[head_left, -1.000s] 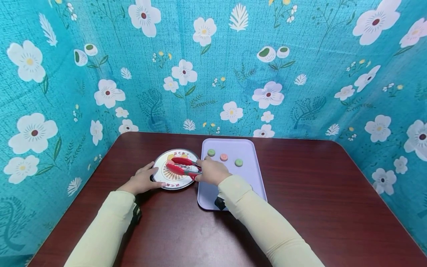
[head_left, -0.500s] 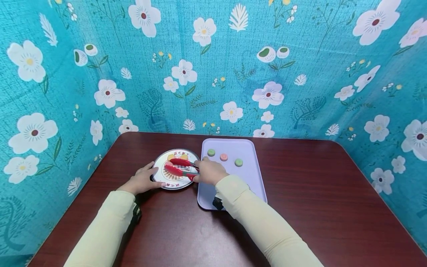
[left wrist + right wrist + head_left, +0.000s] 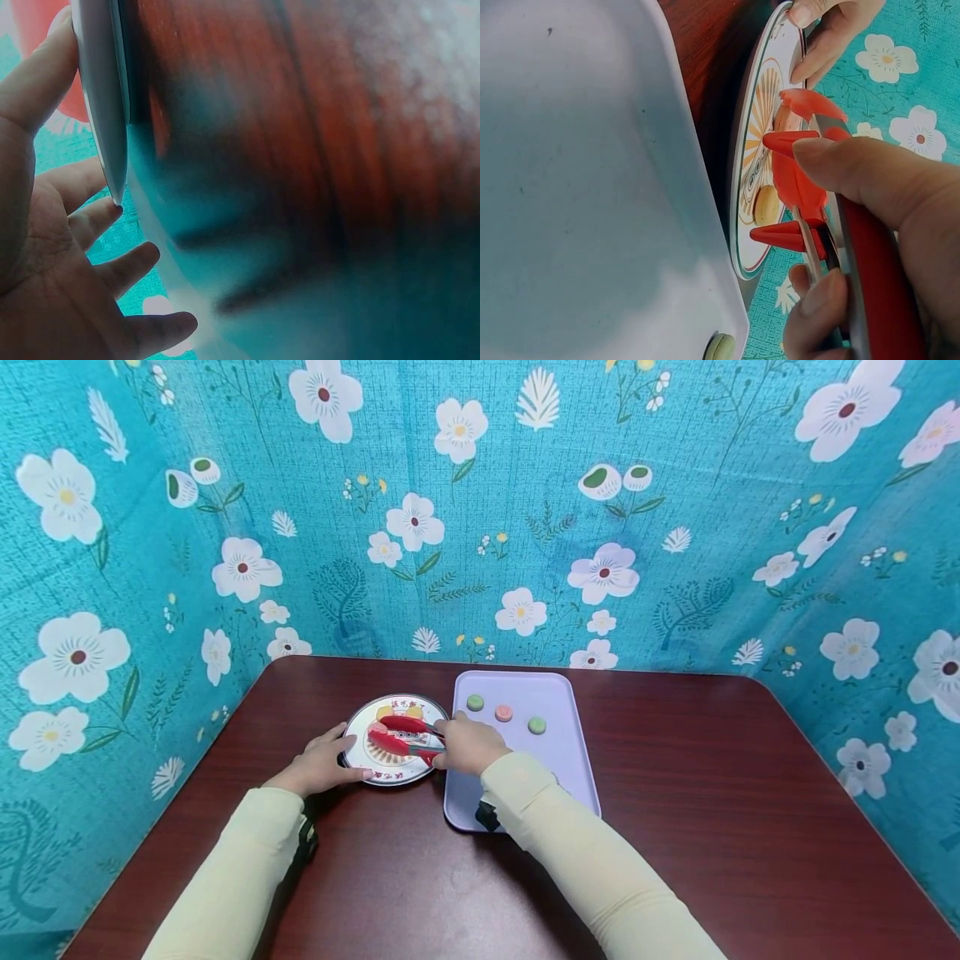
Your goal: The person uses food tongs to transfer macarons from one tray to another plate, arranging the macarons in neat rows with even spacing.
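My left hand [image 3: 318, 767] holds a round white plate [image 3: 358, 727] by its left rim, thumb over the top and fingertips behind the edge in the left wrist view. With my right hand [image 3: 472, 743] I grip red-tipped tongs [image 3: 405, 747] that reach over the plate from the right. Between the tong tips, low over the plate, is a pink macaron [image 3: 376, 732]. Near the plate's far rim lie two yellow macarons [image 3: 384, 713], one of them plain in the right wrist view [image 3: 766, 205].
Right of the plate, a lilac tray [image 3: 558, 756] stands on the dark wooden table [image 3: 712, 802]. On it sit two green macarons [image 3: 537, 725] and a pink macaron [image 3: 504, 713]. Blue flowered cloth [image 3: 480, 527] hangs behind and at both sides of the table.
My right hand and the tongs have shifted slightly left over the plate, carrying the pink macaron along. My left hand and the plate stay where they were.
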A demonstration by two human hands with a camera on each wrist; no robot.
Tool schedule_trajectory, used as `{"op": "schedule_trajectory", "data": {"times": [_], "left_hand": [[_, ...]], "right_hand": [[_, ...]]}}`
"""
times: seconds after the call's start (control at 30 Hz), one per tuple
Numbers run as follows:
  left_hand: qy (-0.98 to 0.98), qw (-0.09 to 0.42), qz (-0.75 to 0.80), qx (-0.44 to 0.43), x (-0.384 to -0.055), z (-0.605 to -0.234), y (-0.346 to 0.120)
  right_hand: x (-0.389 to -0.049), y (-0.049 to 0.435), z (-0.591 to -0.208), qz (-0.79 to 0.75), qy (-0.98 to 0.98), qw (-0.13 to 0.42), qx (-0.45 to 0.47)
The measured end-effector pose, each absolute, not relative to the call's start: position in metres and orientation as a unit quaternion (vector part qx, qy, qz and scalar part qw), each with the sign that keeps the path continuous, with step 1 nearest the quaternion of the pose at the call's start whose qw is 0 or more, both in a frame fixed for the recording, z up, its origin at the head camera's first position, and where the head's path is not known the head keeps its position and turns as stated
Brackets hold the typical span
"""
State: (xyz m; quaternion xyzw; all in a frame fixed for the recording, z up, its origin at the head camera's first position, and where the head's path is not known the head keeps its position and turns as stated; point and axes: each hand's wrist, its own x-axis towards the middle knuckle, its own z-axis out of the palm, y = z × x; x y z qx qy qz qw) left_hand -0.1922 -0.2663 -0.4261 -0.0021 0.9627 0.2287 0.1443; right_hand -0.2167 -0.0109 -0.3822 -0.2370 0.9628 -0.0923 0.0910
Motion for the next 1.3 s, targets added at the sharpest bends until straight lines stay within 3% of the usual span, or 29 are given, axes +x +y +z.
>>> {"op": "schedule_trajectory", "data": {"times": [1.3], "left_hand": [[0.964, 0.14, 0.225, -0.001, -0.193, -0.4279, -0.2676]], "right_hand": [[-0.2154, -0.0173, -0.3833, -0.073, 0.965, 0.078, -0.241]]}}
